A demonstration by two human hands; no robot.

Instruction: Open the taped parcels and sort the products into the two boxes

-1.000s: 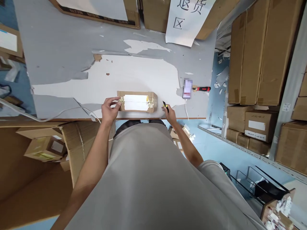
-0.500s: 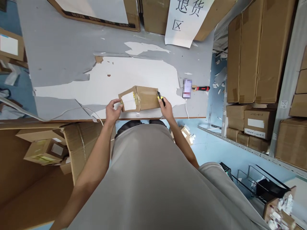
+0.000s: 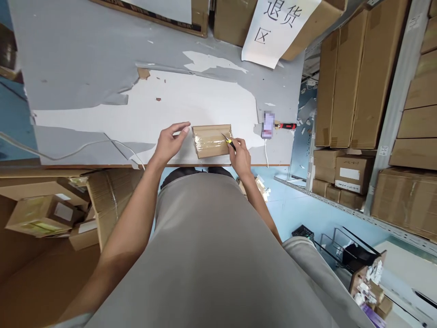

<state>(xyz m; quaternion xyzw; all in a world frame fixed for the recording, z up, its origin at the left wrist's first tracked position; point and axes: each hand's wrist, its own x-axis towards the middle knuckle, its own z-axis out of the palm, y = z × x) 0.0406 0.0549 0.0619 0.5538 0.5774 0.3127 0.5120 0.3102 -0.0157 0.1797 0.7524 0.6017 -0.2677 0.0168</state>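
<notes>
A small brown cardboard box (image 3: 210, 142) lies on the worn table, its upper face crossed by shiny clear tape. My right hand (image 3: 240, 158) is wrapped round a yellow and black utility knife (image 3: 231, 143), whose blade points up and left over the right part of the box. Whether the blade touches the cardboard I cannot tell. Just left of the box, apart from it, my left hand (image 3: 171, 142) holds nothing, with thumb and fingers spread.
A phone (image 3: 268, 125) on a white cable and a red-black handled tool (image 3: 287, 126) lie at the right. Cartons and a paper sign (image 3: 273, 34) stand at the back. A large open carton (image 3: 112, 196) with boxes is at lower left; shelving (image 3: 389, 105) is at right.
The box has been turned, so its white label no longer shows and a taped face is up. My left hand has let go of it. The knife blade has swung over the box.
</notes>
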